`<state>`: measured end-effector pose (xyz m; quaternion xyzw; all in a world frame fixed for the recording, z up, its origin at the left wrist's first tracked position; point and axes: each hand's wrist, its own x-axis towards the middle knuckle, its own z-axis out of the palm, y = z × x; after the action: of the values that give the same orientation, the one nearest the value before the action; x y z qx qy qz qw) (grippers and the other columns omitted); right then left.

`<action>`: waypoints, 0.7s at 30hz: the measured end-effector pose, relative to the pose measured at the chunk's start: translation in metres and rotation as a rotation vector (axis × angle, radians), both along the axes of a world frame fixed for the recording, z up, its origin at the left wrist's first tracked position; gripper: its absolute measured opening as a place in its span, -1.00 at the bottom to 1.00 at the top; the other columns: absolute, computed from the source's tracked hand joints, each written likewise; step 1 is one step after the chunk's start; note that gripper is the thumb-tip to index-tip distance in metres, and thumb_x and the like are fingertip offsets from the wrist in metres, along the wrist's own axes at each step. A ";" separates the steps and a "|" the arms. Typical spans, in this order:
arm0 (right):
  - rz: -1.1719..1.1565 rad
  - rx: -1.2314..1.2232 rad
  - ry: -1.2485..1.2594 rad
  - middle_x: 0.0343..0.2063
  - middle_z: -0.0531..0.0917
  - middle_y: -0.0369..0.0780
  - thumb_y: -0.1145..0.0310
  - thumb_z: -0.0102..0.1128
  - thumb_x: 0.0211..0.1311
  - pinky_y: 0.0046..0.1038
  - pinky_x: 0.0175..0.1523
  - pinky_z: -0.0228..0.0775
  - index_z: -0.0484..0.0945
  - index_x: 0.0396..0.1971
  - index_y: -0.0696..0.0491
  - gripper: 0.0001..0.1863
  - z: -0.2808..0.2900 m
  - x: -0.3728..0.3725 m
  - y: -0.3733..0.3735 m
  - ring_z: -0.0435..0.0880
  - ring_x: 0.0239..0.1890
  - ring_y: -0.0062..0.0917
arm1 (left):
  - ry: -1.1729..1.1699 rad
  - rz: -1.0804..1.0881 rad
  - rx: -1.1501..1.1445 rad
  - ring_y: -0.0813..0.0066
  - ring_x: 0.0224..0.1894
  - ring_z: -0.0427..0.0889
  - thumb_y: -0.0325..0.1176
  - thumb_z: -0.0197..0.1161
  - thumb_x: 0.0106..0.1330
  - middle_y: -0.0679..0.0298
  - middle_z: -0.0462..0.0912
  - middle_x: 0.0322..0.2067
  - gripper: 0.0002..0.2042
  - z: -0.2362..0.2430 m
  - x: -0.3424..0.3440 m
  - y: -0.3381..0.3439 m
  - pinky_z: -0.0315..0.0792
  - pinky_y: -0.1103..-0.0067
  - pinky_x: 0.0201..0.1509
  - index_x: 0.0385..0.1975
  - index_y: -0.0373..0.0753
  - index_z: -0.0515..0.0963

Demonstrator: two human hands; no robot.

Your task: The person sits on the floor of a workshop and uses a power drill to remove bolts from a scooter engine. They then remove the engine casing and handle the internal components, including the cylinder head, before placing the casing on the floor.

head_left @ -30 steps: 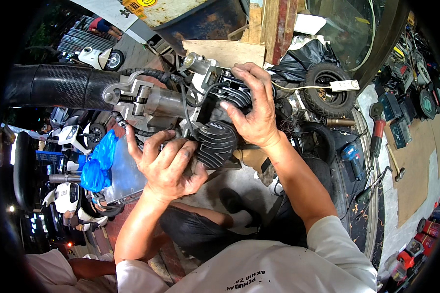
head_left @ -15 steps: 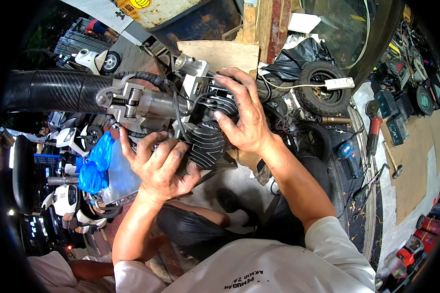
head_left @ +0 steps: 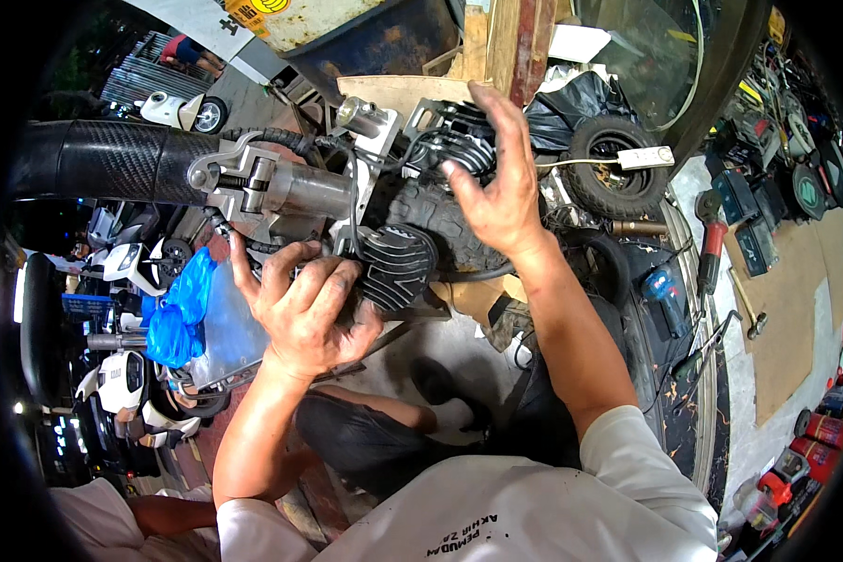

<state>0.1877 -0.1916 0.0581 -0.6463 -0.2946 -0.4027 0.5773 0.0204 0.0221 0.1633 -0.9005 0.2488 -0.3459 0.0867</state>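
Observation:
My left hand is closed around the nearer black finned part, its thumb underneath. A second black finned part lies farther off, within the grip of my right hand, the thumb on its near side and the fingers at its far right. Between the two parts a knobby tyre shows. Dark cables run from near the parts to a metal stem. A silver folding clamp joins this stem to a thick black carbon-patterned tube.
A loose tyre and a white power strip lie at the right. Beyond them are a red-and-black power tool, a blue drill and a hammer. Blue plastic bags sit at the left. Another person's arm shows lower left.
My right hand has moved away and slightly right with the far finned part. The two parts stand apart now, uncovering the tyre between them. My left hand has barely moved.

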 end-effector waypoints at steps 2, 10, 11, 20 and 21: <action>0.039 -0.006 0.117 0.41 0.42 0.05 0.46 0.49 0.14 -0.10 0.56 0.24 0.24 0.51 0.13 -0.09 -0.013 0.005 -0.004 0.38 0.49 0.01 | -0.003 -0.005 0.000 0.32 -0.04 0.66 -0.04 0.38 -0.02 0.45 0.67 -0.32 -0.69 0.000 0.000 -0.001 -0.14 -0.28 0.63 -0.30 -0.01 0.72; 0.029 0.130 0.694 0.22 0.54 0.35 -0.33 0.47 0.18 -0.09 0.42 0.39 0.26 0.41 0.40 0.17 -0.050 0.012 0.002 0.57 0.33 0.12 | -0.013 -0.005 -0.010 0.31 -0.04 0.66 -0.09 0.39 -0.07 0.46 0.68 -0.32 -0.68 -0.001 0.000 -0.002 -0.14 -0.27 0.64 -0.30 -0.03 0.72; 0.089 0.074 0.830 0.19 0.57 0.36 -0.44 0.38 0.19 -0.11 0.40 0.41 0.32 0.38 0.41 0.19 -0.060 0.019 0.000 0.59 0.31 0.13 | -0.010 -0.009 -0.012 0.29 -0.03 0.66 -0.10 0.39 -0.07 0.44 0.69 -0.32 -0.68 -0.002 -0.001 -0.001 -0.15 -0.24 0.65 -0.29 -0.04 0.72; 0.156 -0.044 0.782 -0.32 0.76 0.11 -0.48 0.16 0.36 -0.15 0.01 0.55 0.70 -0.17 0.28 -0.09 -0.056 0.020 -0.003 0.76 -0.18 -0.12 | -0.008 -0.015 -0.005 0.24 0.00 0.65 -0.08 0.38 -0.05 0.40 0.71 -0.31 -0.68 0.000 -0.003 0.000 -0.14 -0.21 0.65 -0.30 -0.05 0.72; 0.150 -0.044 0.779 -0.37 0.75 0.10 -0.45 0.19 0.38 -0.15 -0.04 0.54 0.69 -0.20 0.28 -0.13 -0.057 0.020 -0.005 0.74 -0.23 -0.14 | -0.008 -0.017 -0.006 0.24 -0.01 0.65 -0.07 0.38 -0.05 0.40 0.71 -0.31 -0.68 0.000 -0.002 0.000 -0.13 -0.21 0.65 -0.30 -0.05 0.72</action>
<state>0.2081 -0.1962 0.0007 -0.7394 -0.1086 -0.0777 0.6599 0.0185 0.0221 0.1631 -0.8973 0.2551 -0.3508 0.0821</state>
